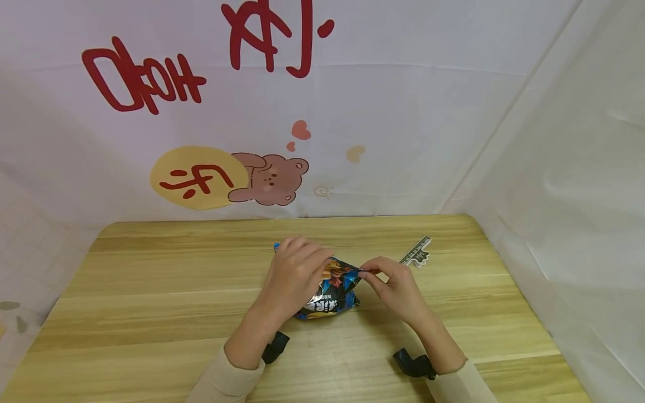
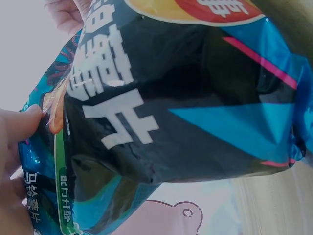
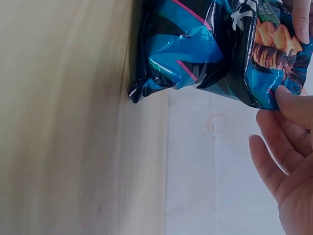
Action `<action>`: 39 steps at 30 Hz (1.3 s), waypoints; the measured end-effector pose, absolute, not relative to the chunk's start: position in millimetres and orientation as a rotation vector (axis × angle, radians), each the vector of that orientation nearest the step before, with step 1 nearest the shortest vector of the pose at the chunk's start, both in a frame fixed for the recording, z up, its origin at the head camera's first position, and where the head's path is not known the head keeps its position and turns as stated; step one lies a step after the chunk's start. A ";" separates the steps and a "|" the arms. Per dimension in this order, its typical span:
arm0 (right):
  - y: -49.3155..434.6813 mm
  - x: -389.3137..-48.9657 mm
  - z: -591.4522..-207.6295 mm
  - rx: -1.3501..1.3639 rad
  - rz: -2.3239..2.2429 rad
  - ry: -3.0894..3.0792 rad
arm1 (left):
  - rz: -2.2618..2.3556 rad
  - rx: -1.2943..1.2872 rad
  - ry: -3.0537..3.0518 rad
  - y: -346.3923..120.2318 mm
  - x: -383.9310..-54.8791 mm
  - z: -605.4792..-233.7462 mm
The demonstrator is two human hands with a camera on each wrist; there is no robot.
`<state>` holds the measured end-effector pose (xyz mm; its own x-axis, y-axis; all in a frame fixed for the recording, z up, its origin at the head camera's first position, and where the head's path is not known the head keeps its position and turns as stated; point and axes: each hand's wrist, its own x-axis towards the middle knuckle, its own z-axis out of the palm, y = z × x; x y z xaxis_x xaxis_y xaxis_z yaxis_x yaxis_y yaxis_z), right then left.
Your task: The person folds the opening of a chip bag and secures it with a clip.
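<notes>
A puffed bag of potato chips point(image 1: 327, 299), black and blue with food pictures and white lettering, lies in front of the person on the wooden table. My left hand point(image 1: 297, 271) covers its left side from above and grips the bag, its thumb point(image 2: 24, 120) pressing on the top edge in the left wrist view. At the bag's upper right corner, my right hand point(image 1: 395, 285) pinches the edge between thumb and forefinger, the other fingers loosely bent. The right wrist view shows this right hand point(image 3: 291, 152) at the corner. Part of the bag is hidden under the left hand.
A flat clip point(image 1: 417, 252) printed with piano keys lies behind the right hand. The wooden table point(image 1: 166, 280) ends at a white printed curtain point(image 1: 383, 112) at the back. Black wrist mounts point(image 1: 414, 364) sit below both forearms.
</notes>
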<state>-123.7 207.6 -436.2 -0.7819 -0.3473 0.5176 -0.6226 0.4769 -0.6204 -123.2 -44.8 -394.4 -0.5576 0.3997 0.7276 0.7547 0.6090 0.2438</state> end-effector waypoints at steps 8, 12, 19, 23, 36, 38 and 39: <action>209.2 -125.1 -436.8 0.814 1.254 -2.406 | -0.701 -0.880 -2.199 -43.2 -123.1 -394.1; 210.9 -125.4 -435.6 0.830 1.260 -2.401 | -0.690 -0.883 -2.207 -42.9 -122.0 -393.1; 212.3 -125.0 -434.7 0.851 1.270 -2.392 | -0.712 -0.900 -2.213 -44.2 -120.6 -391.8; 212.7 -124.8 -434.9 0.850 1.267 -2.383 | -0.735 -0.913 -2.204 -45.0 -120.3 -390.8; 215.5 -125.8 -432.9 0.839 1.301 -2.463 | -0.730 -0.929 -2.188 -45.3 -122.5 -391.2; 215.2 -126.0 -432.8 0.827 1.304 -2.477 | -0.731 -0.933 -2.185 -45.2 -123.0 -391.6; 215.0 -126.1 -432.9 0.822 1.298 -2.481 | -0.733 -0.936 -2.187 -45.1 -123.1 -391.8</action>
